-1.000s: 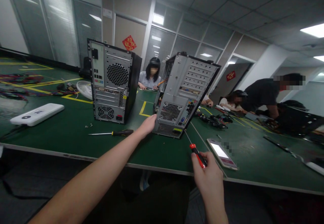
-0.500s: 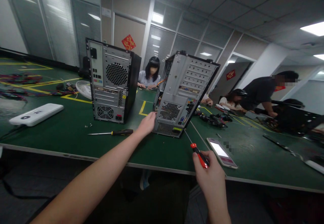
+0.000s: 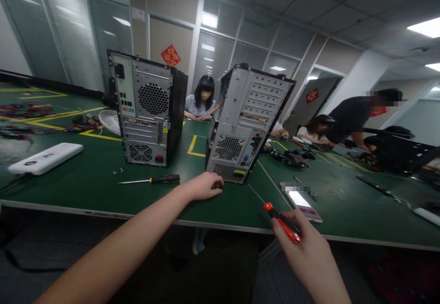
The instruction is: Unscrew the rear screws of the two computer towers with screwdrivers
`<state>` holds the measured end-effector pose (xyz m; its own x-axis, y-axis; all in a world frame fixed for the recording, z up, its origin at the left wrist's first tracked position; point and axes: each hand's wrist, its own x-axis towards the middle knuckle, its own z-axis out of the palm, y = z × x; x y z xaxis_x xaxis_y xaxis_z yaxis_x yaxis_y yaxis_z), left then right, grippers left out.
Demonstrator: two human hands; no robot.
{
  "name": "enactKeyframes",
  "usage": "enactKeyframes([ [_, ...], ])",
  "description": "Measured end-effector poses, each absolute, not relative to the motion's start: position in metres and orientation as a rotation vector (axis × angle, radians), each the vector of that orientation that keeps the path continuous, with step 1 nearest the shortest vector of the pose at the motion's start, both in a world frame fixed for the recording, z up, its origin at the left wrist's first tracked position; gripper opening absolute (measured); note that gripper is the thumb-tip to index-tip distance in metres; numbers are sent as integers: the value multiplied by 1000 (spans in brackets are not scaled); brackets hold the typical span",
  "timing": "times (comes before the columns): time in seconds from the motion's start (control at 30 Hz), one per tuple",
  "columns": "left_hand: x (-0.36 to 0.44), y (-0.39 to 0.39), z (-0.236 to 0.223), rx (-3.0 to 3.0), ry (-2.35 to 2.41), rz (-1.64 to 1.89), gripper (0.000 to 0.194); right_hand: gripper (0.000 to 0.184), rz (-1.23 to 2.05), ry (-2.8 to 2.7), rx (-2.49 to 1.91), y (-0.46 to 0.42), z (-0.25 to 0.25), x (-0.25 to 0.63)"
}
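Observation:
My right hand (image 3: pixel 307 237) is closed around the red and black handle of a screwdriver (image 3: pixel 282 223); its thin shaft points up and left over the table. My left hand (image 3: pixel 205 186) rests low over the green tabletop, at the bottom left corner of a computer case (image 3: pixel 237 125). Its fingers are loosely bent, with a gap to the thumb and nothing visible between them. That case stands with its grey back panel facing me. To the left, a second computer case (image 3: pixel 146 111) stands upright. A black and yellow screwdriver (image 3: pixel 151 180) lies in front of it.
Small screws (image 3: pixel 118 171) lie beside a white power bank (image 3: pixel 46 158) on the left. A lit phone (image 3: pixel 302 203) lies just beyond my right hand. Bundled cables (image 3: pixel 290 156) and a white basket (image 3: pixel 109 120) sit further back. Several people work around the table.
My left hand has let go of the right case's lower left edge and dropped to the tabletop. My right hand has moved right and down with the screwdriver, its tip drawing away from the case.

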<state>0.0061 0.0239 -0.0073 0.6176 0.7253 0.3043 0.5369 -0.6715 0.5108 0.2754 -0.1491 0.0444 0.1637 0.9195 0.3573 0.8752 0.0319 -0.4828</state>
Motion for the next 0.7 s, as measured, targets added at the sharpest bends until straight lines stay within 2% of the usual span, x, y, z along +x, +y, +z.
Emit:
enactKeyframes([
  [0.33,14,26,-13,2379,967,805,12,27,212,-1828,-1807,-157,49,265],
  [0.43,11,28,-11,2033,939,889,12,26,209,-1840,-1770,-159,49,265],
  [0.6,8,26,-6,1328,719,929,24,26,188,-1873,-1670,-159,49,260],
  [0.7,9,23,-3,1125,654,918,27,25,189,-1899,-1618,-156,48,250],
])
